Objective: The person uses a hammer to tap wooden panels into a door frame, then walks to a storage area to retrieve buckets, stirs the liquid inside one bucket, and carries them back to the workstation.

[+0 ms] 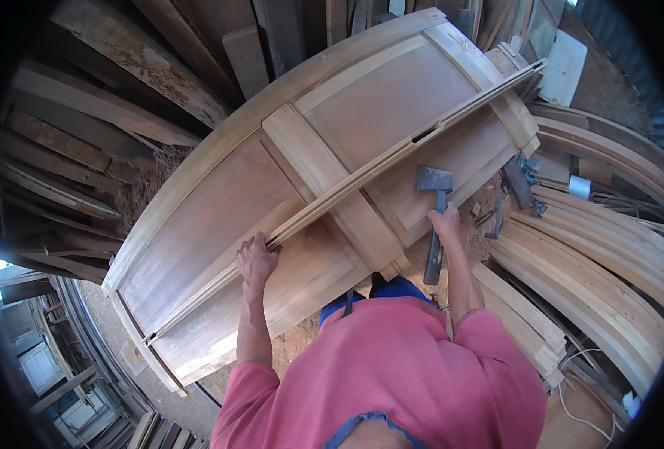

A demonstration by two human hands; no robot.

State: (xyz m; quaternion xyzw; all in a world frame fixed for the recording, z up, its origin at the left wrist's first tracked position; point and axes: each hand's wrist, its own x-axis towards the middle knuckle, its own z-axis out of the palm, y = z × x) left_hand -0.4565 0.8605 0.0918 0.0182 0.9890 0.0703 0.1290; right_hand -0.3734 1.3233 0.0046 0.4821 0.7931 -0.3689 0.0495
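Observation:
A large panelled wooden door [399,97] lies flat in front of me, with recessed panels and a crossing rail. Diagonally over it runs a long, narrow grooved wooden strip [354,179], with a dark slot cut in its upper right part. My left hand [257,258] is closed around this strip left of the middle, above a panel. In my right hand [446,222] is a hammer [434,179] with a blocky grey head and dark handle. Its head is over the door's lower right panel, and the handle's end points back toward me.
Long boards [115,112] lean and lie in piles beyond the door at the left. Stacked planks [586,277] fill the right side. A blue clamp-like tool [525,168] sits by the door's right edge. A white cable [568,396] loops at the lower right.

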